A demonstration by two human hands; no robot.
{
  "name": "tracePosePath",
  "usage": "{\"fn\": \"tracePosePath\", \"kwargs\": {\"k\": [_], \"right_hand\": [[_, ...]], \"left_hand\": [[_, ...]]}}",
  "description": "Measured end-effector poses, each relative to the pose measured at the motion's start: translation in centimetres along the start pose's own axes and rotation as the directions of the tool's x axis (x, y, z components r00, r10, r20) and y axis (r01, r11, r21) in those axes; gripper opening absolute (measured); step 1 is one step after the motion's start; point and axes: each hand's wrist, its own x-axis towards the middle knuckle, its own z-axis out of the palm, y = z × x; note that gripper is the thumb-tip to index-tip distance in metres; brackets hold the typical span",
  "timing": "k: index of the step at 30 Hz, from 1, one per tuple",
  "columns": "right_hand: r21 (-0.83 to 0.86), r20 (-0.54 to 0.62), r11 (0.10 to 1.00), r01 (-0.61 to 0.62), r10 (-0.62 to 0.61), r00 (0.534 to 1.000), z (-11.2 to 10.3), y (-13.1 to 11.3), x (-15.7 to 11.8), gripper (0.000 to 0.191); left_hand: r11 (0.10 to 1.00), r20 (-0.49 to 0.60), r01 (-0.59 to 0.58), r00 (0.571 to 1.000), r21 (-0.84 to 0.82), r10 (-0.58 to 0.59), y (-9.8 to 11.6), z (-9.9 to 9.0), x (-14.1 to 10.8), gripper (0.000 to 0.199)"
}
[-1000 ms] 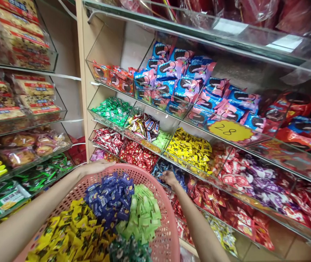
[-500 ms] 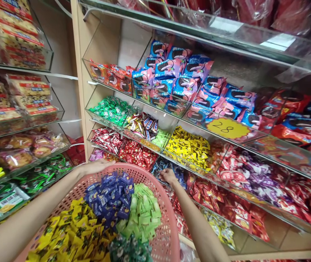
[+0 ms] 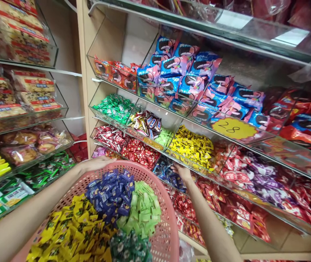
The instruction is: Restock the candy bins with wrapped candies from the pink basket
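A round pink plastic basket [image 3: 167, 218] with a perforated wall fills the lower part of the view. My left hand [image 3: 98, 164] grips its far rim, fingers over the edge. Inside, wrapped sweets lie in separate heaps: yellow [image 3: 70, 233], dark blue [image 3: 111, 194], light green [image 3: 143, 207] and dark green [image 3: 130, 247]. Beyond the basket's right side, my right hand [image 3: 182, 172] reaches into a shelf bin of dark blue wrapped sweets [image 3: 166, 170]. Its fingers look stretched out and apart over the sweets, with nothing visible in them; the fingertips are partly blurred.
Clear-fronted bins hold green sweets [image 3: 114, 108], yellow sweets [image 3: 192, 147] and red sweets [image 3: 140, 153]. Higher up are blue-and-pink biscuit packs [image 3: 174, 65] and a yellow price tag [image 3: 230, 128]. A glass shelf edge [image 3: 199, 165] runs just above my right hand. Packaged cakes [image 3: 32, 89] fill the left shelves.
My right hand has moved right within the dark blue sweets' bin, and its fingers have gone from bunched to more extended. My left hand stays on the basket rim. The view has shifted slightly.
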Motion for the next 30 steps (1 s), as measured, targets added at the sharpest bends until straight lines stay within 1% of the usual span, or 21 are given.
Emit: {"fn": "tracePosePath", "kwargs": {"k": [2, 4, 8, 11, 13, 17, 20, 22, 25, 27, 30], "right_hand": [[-0.104, -0.069, 0.993, 0.053, -0.06, 0.996, 0.5, 0.0, 0.8, 0.022], [-0.213, -0.093, 0.974, 0.075, -0.097, 0.991, 1.2, 0.1, 1.7, 0.022], [-0.373, -0.068, 0.923, 0.099, -0.134, 0.989, 2.7, 0.5, 3.2, 0.017], [-0.487, -0.028, 0.864, 0.131, -0.165, 0.986, 3.0, 0.7, 3.6, 0.016], [-0.536, 0.002, 0.828, 0.163, -0.192, 0.981, 2.7, 0.7, 3.3, 0.018], [-0.574, 0.066, 0.783, 0.24, -0.248, 0.967, 1.4, 0.6, 1.9, 0.028], [-0.599, 0.092, 0.742, 0.303, -0.312, 0.946, 0.8, 0.5, 0.5, 0.027], [-0.604, 0.147, 0.71, 0.362, -0.348, 0.926, 0.9, 0.5, -0.5, 0.024], [-0.589, 0.287, 0.66, 0.466, -0.368, 0.885, 1.8, 0.5, -1.5, 0.022], [-0.603, 0.341, 0.611, 0.512, -0.383, 0.858, 2.5, 0.4, -1.9, 0.023], [-0.625, 0.396, 0.558, 0.546, -0.376, 0.838, 3.1, 0.3, -2.1, 0.024]], "left_hand": [[0.999, 0.039, -0.008, 0.999, -0.054, 0.01, -0.3, -0.1, -0.1, 0.063], [0.996, 0.063, 0.0, 0.998, -0.093, 0.006, -0.5, -0.1, -0.2, 0.062], [0.996, 0.039, 0.022, 0.999, -0.089, -0.019, -0.6, 0.0, -0.4, 0.063], [0.993, 0.048, 0.028, 0.999, -0.116, -0.023, -0.5, 0.0, -0.7, 0.065], [0.99, 0.06, 0.039, 0.998, -0.135, -0.031, -0.4, 0.0, -0.9, 0.066], [0.99, 0.036, 0.045, 0.999, -0.132, -0.04, -0.5, -0.2, -1.0, 0.064], [0.989, 0.035, 0.047, 0.998, -0.137, -0.042, -0.6, -0.3, -0.8, 0.061], [0.989, 0.046, 0.042, 0.998, -0.143, -0.035, -0.5, -0.3, -0.7, 0.059], [0.992, 0.05, 0.051, 0.998, -0.119, -0.045, -0.3, -0.2, -0.5, 0.06], [0.995, 0.033, 0.064, 0.998, -0.082, -0.062, -0.1, -0.2, -0.5, 0.063], [0.996, -0.023, 0.081, 0.996, -0.028, -0.082, 0.1, -0.3, -0.6, 0.067]]}}
